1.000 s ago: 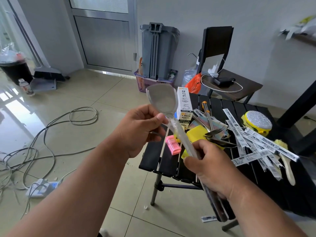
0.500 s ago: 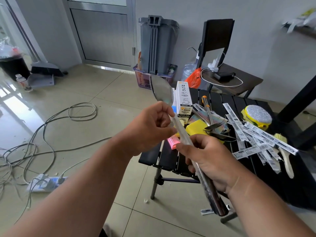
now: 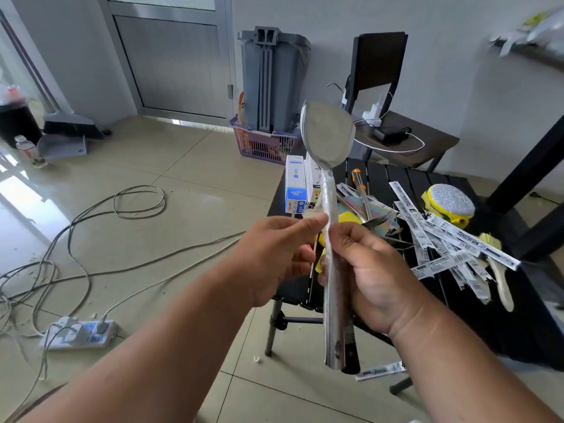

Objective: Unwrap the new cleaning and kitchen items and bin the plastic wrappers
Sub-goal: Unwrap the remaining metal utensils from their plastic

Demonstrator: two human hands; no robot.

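Observation:
A large metal serving spoon (image 3: 328, 138) stands nearly upright in front of me, bowl up, its handle sleeved in clear plastic wrap (image 3: 331, 196). My right hand (image 3: 369, 276) grips the handle at mid-length. My left hand (image 3: 274, 257) pinches the plastic wrap on the handle just above the right hand. Behind the hands, the black slatted table (image 3: 396, 184) holds more cutlery (image 3: 363, 193), a yellow scrubber (image 3: 448, 206), white boxes (image 3: 296, 184) and several printed paper strips (image 3: 451, 239).
A grey bin (image 3: 271, 77) stands by the wall behind a purple basket (image 3: 262, 145). A dark chair (image 3: 406, 138) carries a charger and cable. Cables (image 3: 91, 233) and a power strip (image 3: 79, 332) lie on the tiled floor at left. One strip (image 3: 381, 369) lies under the table.
The spoon has swung from tilted left to nearly upright and moved right. My left hand slid down from the bowl's neck to pinch the wrap beside the right hand.

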